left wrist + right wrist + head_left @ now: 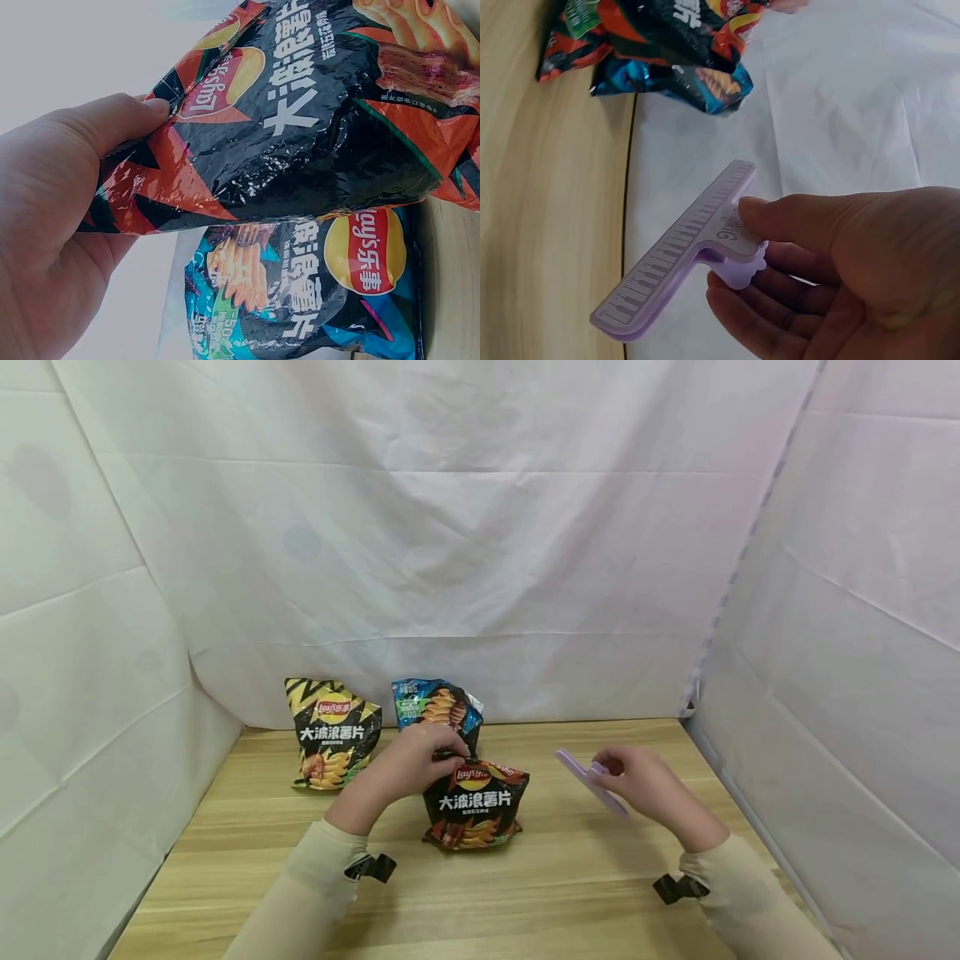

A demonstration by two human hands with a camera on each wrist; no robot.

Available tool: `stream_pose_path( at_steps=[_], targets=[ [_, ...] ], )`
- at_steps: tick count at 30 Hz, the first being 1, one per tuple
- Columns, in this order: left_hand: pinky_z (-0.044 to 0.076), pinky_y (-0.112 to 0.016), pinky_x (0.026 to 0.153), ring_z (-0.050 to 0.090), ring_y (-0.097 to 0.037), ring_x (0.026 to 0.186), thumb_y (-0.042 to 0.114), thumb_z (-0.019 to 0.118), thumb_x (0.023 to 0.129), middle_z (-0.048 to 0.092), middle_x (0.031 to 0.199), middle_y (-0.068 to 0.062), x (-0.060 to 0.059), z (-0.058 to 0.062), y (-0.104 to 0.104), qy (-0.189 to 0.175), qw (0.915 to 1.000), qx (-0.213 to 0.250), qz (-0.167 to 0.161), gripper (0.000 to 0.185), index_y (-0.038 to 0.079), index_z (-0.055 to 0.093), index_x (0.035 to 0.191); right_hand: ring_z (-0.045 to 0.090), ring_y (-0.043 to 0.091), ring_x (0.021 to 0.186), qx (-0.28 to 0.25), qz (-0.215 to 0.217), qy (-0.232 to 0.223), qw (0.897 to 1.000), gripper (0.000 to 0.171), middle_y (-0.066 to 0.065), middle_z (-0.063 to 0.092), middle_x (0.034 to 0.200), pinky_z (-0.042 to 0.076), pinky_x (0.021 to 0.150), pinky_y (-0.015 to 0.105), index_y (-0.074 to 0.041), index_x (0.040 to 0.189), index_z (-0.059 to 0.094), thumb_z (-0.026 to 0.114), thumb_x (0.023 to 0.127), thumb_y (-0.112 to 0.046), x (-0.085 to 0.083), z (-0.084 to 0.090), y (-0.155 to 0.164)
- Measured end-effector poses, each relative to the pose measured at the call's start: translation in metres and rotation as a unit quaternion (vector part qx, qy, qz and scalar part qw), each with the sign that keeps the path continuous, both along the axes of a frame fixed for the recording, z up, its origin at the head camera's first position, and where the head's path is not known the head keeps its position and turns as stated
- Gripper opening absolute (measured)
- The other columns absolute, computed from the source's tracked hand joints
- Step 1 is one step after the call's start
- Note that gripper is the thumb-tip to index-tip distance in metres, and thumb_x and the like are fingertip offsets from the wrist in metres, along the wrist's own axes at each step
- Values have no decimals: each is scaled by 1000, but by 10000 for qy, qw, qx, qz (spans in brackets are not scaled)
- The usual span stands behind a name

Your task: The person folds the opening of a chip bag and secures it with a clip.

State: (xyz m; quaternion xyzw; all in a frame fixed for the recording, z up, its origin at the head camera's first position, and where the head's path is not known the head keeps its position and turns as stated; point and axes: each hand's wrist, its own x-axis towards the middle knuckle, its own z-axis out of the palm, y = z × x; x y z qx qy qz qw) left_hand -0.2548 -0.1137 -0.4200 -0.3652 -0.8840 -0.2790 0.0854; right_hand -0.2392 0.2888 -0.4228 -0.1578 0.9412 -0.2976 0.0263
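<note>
Your left hand (pixel 411 766) pinches the red bag's (pixel 475 804) top at frame centre, your right hand (pixel 643 781) grips the clip (pixel 591 781) (jaws unopened), so a loose pinch could let the fold spring open.

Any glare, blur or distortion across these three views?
Head view: even soft light, wide-angle bending at the edges. Left wrist view: glare streaks on the red chip bag. Right wrist view: sharp on the purple clip, right hand close.
</note>
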Motion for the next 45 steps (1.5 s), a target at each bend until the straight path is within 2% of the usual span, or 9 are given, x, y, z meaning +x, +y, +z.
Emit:
stream_pose_path(
  at_steps=[7,12,23,27,34,40,45],
  targets=[
    [62,-35,84,74,-15,100,12,81,103,79,110,6,0,1,0,5,10000,28,-36,11,18,83,112,71,15,92,-447,194,129,9987,13,0,77,100,61,79,38,-8,114,80,78,107,-18,-4,12,-20],
    [61,-35,83,74,-14,99,12,82,103,79,110,6,-1,0,0,-28,10000,19,-39,11,18,83,112,73,16,92,-659,364,412,9963,18,2,78,102,61,76,34,-3,118,80,80,105,-15,-4,17,-34],
    [62,-35,84,74,-13,99,12,82,103,79,109,6,-1,0,1,-71,10000,-50,38,10,18,83,112,74,18,94,-1009,704,719,9898,14,3,76,105,62,77,33,-6,114,81,83,101,-8,-5,22,-47],
    [62,-34,85,74,-13,99,13,82,103,79,109,7,-1,0,2,-88,9999,-59,62,10,18,83,112,74,15,92,-1005,902,862,9871,15,-1,77,103,62,75,32,-8,113,83,85,98,-5,-6,22,-50],
    [62,-35,84,73,-13,98,13,82,103,79,109,6,0,0,2,-59,10000,-68,42,9,18,83,111,72,8,85,-964,1194,1455,9774,17,-9,77,100,61,72,30,-17,103,85,88,94,-3,-3,19,-57],
    [62,-36,84,73,-13,99,13,82,103,79,109,6,0,1,2,-74,10000,-56,34,10,18,83,112,68,7,80,-943,1340,1955,9669,16,-9,77,95,59,69,30,-17,98,87,90,91,-2,0,19,-66],
    [62,-36,84,73,-13,98,12,82,103,79,108,6,1,2,2,-63,10000,-41,-33,11,19,83,111,66,7,78,-873,1426,1918,9671,15,-10,75,92,58,67,29,-15,99,88,90,92,-2,0,16,-74]
  ],
)
